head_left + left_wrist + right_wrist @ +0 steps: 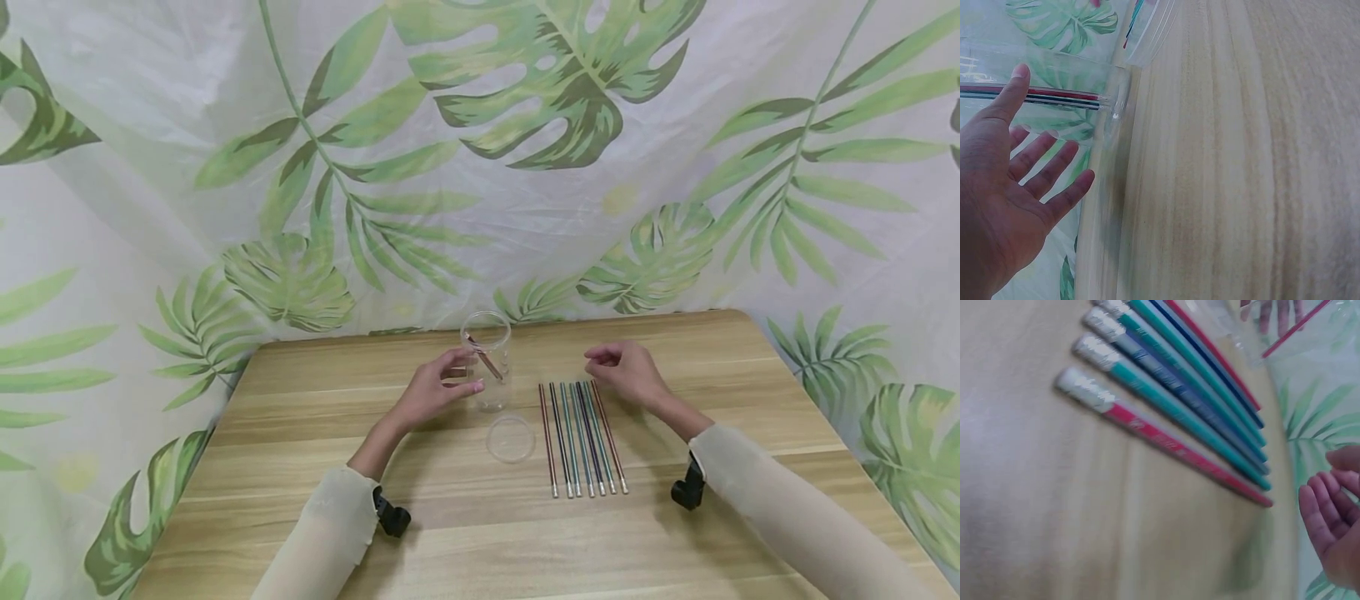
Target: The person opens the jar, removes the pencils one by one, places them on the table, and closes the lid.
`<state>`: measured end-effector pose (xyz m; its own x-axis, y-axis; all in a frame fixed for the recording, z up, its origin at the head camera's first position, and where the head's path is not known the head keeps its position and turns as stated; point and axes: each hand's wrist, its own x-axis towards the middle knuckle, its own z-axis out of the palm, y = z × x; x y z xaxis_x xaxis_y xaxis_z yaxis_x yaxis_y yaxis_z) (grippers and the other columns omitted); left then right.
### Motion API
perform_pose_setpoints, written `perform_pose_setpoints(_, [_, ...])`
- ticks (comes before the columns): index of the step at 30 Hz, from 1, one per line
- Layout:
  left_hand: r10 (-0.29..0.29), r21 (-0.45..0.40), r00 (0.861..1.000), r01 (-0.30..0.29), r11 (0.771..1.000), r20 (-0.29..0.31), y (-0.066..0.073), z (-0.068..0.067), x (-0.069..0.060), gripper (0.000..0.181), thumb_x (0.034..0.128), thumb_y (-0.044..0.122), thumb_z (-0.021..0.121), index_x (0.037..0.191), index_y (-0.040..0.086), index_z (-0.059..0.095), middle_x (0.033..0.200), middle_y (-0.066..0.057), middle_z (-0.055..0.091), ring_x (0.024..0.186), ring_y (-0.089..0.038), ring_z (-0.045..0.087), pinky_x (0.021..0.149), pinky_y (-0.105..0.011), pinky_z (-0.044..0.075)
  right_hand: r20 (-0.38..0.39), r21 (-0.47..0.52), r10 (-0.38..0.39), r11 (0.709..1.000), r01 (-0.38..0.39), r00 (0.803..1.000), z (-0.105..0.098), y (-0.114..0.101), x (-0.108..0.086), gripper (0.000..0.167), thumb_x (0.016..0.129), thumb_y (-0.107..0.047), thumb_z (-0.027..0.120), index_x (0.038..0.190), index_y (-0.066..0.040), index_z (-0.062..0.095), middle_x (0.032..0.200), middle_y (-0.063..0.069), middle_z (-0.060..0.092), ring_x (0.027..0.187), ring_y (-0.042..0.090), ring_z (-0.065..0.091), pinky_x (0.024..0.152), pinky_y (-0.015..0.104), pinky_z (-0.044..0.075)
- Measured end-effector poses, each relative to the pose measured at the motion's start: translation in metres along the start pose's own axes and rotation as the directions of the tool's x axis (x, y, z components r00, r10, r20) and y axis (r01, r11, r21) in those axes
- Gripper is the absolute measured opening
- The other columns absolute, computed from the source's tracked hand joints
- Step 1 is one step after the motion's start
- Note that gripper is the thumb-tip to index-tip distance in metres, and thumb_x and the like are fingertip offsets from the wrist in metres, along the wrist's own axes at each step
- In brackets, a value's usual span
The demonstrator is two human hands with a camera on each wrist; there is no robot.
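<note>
A clear plastic jar [492,396] stands upright and uncapped near the table's far edge. Red and dark pencils [1054,95] lean inside it; how many is hard to tell. My left hand [435,390] is at the jar's left side, fingers and thumb spread and fairly straight; contact with the wall cannot be told. To the right, several red, teal and dark blue pencils [583,437] lie in a row, silver eraser ends [1088,390] toward me. My right hand [628,371] hovers by their far ends, fingers loosely curled, nothing visible in them.
A round clear lid [511,439] lies flat just in front of the jar, left of the pencil row. The wooden table [465,542] ends at a leaf-printed cloth [525,250] hanging behind it. Each wrist carries a small black camera mount [392,512].
</note>
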<state>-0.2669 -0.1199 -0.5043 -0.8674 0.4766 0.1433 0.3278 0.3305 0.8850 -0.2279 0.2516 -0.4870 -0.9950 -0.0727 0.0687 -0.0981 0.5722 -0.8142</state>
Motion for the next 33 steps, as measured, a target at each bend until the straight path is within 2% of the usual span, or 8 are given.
perform_pose_setpoints(5, [-0.001,0.012,1.0,0.001,1.0,0.004,-0.001,-0.002,0.0,0.065,0.0939,0.023,0.084,0.15,0.008,0.056,0.143,-0.021,0.065,0.127,-0.041,0.066,0.106,-0.054,0.057,0.033,0.012,-0.135,0.991,0.135,0.99,-0.003,-0.024,0.009,0.022,0.098,-0.01,0.077,0.118,-0.001,0.077,0.107,0.012,0.079,0.098,0.027,0.073,0.074,0.025,0.062])
perform_pose_setpoints(10, [-0.004,0.024,1.0,0.004,1.0,0.01,-0.002,-0.002,0.0,0.065,0.0944,0.024,0.084,0.151,0.009,0.055,0.144,-0.02,0.065,0.128,-0.04,0.066,0.107,-0.052,0.057,0.08,0.071,-0.257,0.965,0.251,0.963,-0.007,-0.053,0.016,0.022,0.099,-0.009,0.076,0.12,-0.001,0.076,0.114,0.015,0.077,0.106,0.031,0.072,0.086,0.029,0.064])
perform_pose_setpoints(16, [0.001,0.022,1.0,-0.001,1.0,0.012,-0.002,-0.002,0.0,0.066,0.0947,0.024,0.083,0.152,0.007,0.053,0.144,-0.022,0.064,0.127,-0.04,0.066,0.107,-0.053,0.056,0.105,0.111,-0.394,0.917,0.383,0.913,-0.008,-0.087,0.025,0.022,0.097,-0.003,0.076,0.119,0.002,0.076,0.115,0.015,0.077,0.103,0.03,0.074,0.088,0.036,0.065])
perform_pose_setpoints(23, [0.002,0.018,1.0,-0.002,1.0,0.008,-0.002,-0.001,0.0,0.064,0.0939,0.023,0.084,0.149,0.006,0.056,0.143,-0.02,0.066,0.126,-0.04,0.067,0.107,-0.052,0.057,0.112,0.157,-0.503,0.86,0.485,0.857,-0.006,-0.116,0.036,0.021,0.095,0.002,0.077,0.115,0.003,0.076,0.114,0.018,0.076,0.102,0.033,0.075,0.092,0.041,0.065])
perform_pose_setpoints(30, [-0.013,0.025,1.0,0.013,1.0,0.01,-0.001,-0.001,0.0,0.064,0.0942,0.024,0.084,0.149,0.008,0.056,0.143,-0.019,0.066,0.126,-0.037,0.067,0.106,-0.049,0.058,0.18,0.114,-0.568,0.823,0.557,0.803,-0.004,-0.141,0.049,0.021,0.095,-0.001,0.078,0.116,0.0,0.077,0.115,0.016,0.077,0.102,0.025,0.074,0.097,0.042,0.062])
perform_pose_setpoints(33, [-0.016,0.02,1.0,0.016,1.0,0.013,-0.002,-0.002,0.0,0.064,0.0944,0.025,0.084,0.15,0.01,0.056,0.144,-0.02,0.065,0.127,-0.037,0.067,0.106,-0.05,0.058,0.226,0.089,-0.596,0.801,0.592,0.771,0.0,-0.15,0.055,0.022,0.095,-0.001,0.078,0.116,0.003,0.076,0.115,0.017,0.077,0.102,0.027,0.074,0.097,0.042,0.062])
